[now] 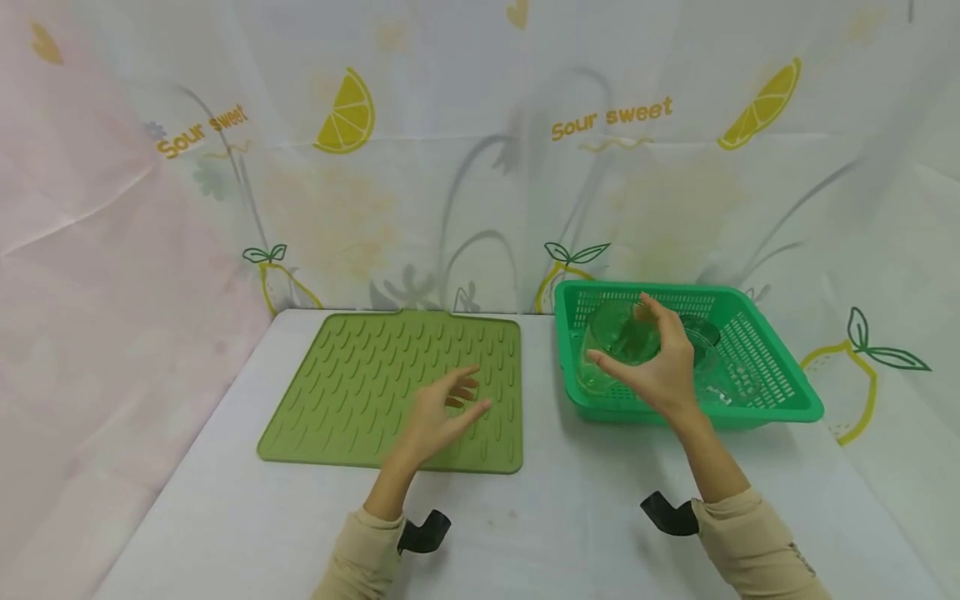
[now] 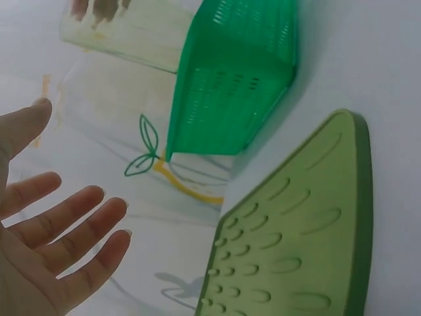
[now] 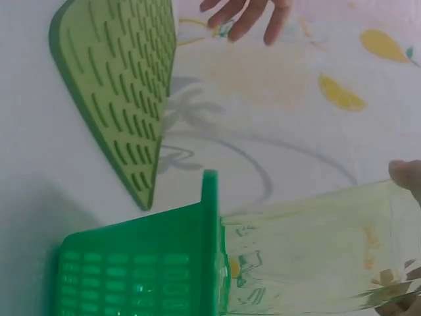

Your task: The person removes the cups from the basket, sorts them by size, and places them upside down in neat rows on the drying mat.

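Note:
My right hand (image 1: 663, 371) grips a clear glass tumbler (image 3: 309, 253) near its rim, thumb on one side and fingers on the other. The tumbler is upright over the left part of a green plastic basket (image 1: 787, 412), its thick base level with the basket's rim in the right wrist view. Over the right part of a green ridged mat (image 1: 352, 400) hovers my left hand (image 1: 438, 421), thumb and fingers spread apart with nothing between them. In the left wrist view the fingers (image 2: 72, 243) of that hand are loosely extended.
More clear glassware (image 1: 738, 383) lies inside the basket, to the right of the tumbler. Both mat and basket rest on a white-covered table (image 1: 540, 525). A printed cloth (image 1: 450, 183) with lemon drawings hangs right behind them.

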